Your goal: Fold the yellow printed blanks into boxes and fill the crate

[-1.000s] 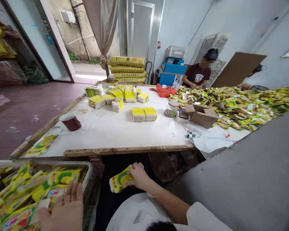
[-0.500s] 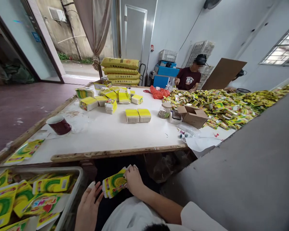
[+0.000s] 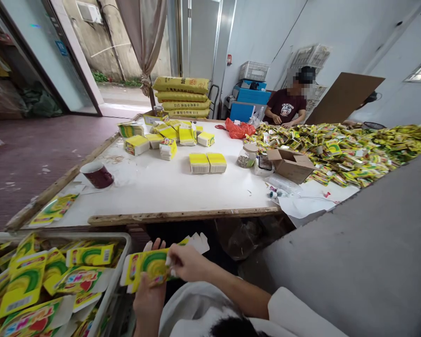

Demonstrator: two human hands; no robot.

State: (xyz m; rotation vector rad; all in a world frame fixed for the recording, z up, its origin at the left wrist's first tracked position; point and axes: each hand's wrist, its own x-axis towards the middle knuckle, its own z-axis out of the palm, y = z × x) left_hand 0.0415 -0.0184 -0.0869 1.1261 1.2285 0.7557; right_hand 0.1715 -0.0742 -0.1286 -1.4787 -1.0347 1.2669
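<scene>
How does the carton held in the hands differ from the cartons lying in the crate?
The held carton is single, pinched between the left hand and right hand; the crate cartons lie untouched. The held carton is apart in the air; the crate cartons overlap in a heap. Both are flat, yellow-green, with white flaps.

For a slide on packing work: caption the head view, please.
Left hand and right hand hold a flat yellow carton beside a crate of cartons; a person sits across the table.

White table point(image 3: 168, 187): packet stacks point(image 3: 203, 163), maroon cup point(image 3: 97, 175), cardboard box point(image 3: 291, 164) (open).
</scene>
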